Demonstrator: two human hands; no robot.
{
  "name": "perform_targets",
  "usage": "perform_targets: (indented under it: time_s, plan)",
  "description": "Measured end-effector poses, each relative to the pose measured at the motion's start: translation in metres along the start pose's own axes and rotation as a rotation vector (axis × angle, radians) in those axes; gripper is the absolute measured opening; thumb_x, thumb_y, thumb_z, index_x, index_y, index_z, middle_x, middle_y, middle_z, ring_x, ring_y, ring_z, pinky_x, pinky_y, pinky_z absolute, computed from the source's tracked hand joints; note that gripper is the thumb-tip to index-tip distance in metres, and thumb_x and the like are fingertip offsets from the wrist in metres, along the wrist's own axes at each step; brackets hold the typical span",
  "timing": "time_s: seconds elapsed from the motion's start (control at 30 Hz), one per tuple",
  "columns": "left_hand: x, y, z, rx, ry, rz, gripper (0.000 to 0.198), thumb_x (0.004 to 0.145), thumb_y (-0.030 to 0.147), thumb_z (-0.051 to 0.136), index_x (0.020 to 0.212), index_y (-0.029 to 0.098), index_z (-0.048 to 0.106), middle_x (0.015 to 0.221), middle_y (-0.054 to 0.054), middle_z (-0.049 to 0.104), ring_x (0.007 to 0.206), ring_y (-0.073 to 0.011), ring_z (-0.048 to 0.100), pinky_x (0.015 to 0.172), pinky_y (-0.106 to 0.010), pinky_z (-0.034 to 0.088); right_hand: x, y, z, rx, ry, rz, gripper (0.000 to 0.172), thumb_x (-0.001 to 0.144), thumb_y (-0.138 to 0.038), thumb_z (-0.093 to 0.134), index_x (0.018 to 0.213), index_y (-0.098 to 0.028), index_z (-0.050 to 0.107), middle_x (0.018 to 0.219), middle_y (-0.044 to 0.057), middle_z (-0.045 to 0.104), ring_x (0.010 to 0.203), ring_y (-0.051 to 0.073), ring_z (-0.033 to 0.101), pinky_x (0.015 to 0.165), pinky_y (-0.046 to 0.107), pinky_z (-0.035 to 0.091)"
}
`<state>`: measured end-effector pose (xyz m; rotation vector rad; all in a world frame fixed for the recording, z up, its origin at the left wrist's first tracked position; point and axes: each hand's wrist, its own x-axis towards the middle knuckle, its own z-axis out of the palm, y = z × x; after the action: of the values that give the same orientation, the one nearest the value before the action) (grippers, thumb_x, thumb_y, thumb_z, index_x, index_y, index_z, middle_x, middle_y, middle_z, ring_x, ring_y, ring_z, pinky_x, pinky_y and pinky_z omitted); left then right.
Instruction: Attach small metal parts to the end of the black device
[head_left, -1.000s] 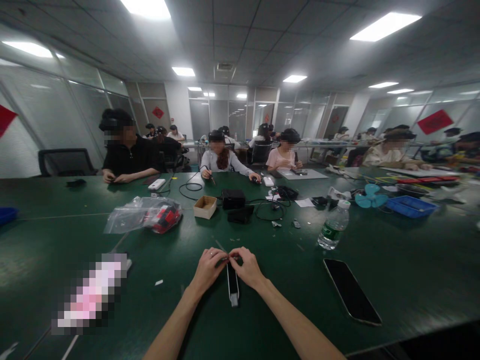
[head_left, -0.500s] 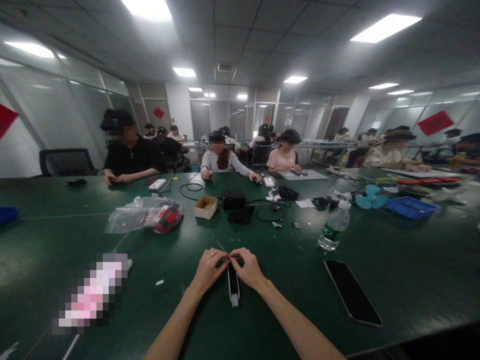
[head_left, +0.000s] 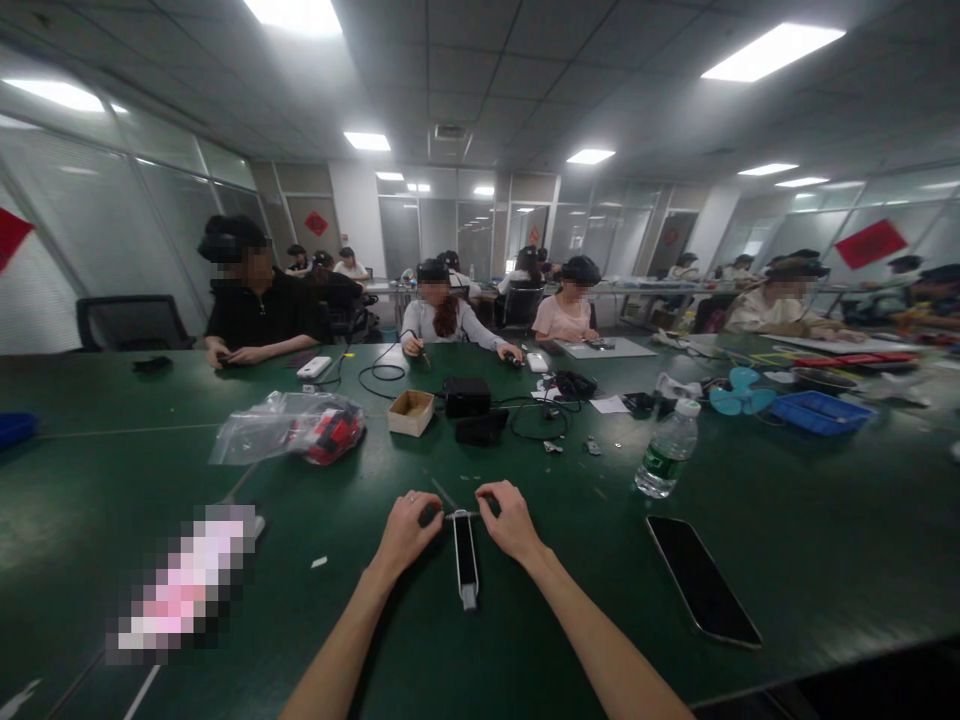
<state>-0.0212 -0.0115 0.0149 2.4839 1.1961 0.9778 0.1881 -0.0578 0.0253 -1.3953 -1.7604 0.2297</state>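
Note:
A slim oblong device (head_left: 466, 555) with a dark face, pale edges and a grey tip lies on the green table between my forearms, its tip toward me. Close to its far end, a thin cord-like strand (head_left: 453, 516) runs crosswise between my hands. My left hand (head_left: 409, 528) is to the left of the device, thumb and fingers pinched at one end of the strand. On the other side my right hand (head_left: 511, 522) is pinched at the opposite end. The strand is too fine to make out fully, and fingers hide its ends.
A water bottle (head_left: 666, 452) and a phone (head_left: 701, 580) are on my right. Ahead lie a small open box (head_left: 410, 414), a black box (head_left: 466, 396), cables and a plastic bag (head_left: 259, 430) with red contents. A blurred pink object (head_left: 187, 580) lies left. Several people sit opposite.
My hands were together over the device's far end; they have moved apart to left and right, uncovering that end and the thin strand. The device stays in place.

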Motion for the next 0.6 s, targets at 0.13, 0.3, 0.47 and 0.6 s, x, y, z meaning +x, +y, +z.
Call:
perform_targets:
  time_s: [0.13, 0.3, 0.47, 0.6]
  plan:
    - [0.0, 0.0, -0.004, 0.008, -0.075, -0.052, 0.011, 0.082, 0.025, 0.055, 0.088, 0.02, 0.063, 0.089, -0.002, 0.068, 0.086, -0.0195, 0.06, 0.078, -0.034, 0.043, 0.002, 0.005, -0.008, -0.073, -0.066, 0.02, 0.016, 0.087, -0.017, 0.048, 0.092, -0.019, 0.063, 0.093, 0.005, 0.066, 0.088, 0.02, 0.057, 0.079, 0.035, 0.044]
    - [0.001, 0.001, -0.007, 0.015, -0.154, -0.088, 0.012, 0.081, 0.028, 0.056, 0.086, 0.021, 0.064, 0.089, -0.002, 0.068, 0.086, -0.0198, 0.059, 0.078, -0.034, 0.041, 0.002, 0.011, -0.011, -0.129, -0.225, 0.05, 0.015, 0.088, -0.022, 0.049, 0.091, -0.02, 0.064, 0.091, 0.004, 0.066, 0.088, 0.019, 0.056, 0.08, 0.035, 0.042]
    - [0.001, 0.003, -0.007, 0.028, -0.209, -0.088, 0.014, 0.082, 0.03, 0.055, 0.085, 0.021, 0.065, 0.088, -0.002, 0.069, 0.085, -0.0197, 0.058, 0.077, -0.034, 0.039, 0.001, 0.01, -0.012, -0.134, -0.313, 0.045, 0.016, 0.088, -0.025, 0.05, 0.093, -0.022, 0.065, 0.093, 0.003, 0.065, 0.091, 0.019, 0.055, 0.082, 0.034, 0.041]
    - [0.0, 0.006, -0.008, 0.026, -0.235, -0.095, 0.015, 0.083, 0.029, 0.054, 0.085, 0.021, 0.066, 0.088, -0.002, 0.07, 0.086, -0.0201, 0.058, 0.078, -0.034, 0.039, 0.001, 0.007, -0.011, -0.13, -0.335, 0.046, 0.015, 0.087, -0.024, 0.052, 0.094, -0.022, 0.064, 0.094, 0.003, 0.065, 0.09, 0.018, 0.054, 0.082, 0.034, 0.041]
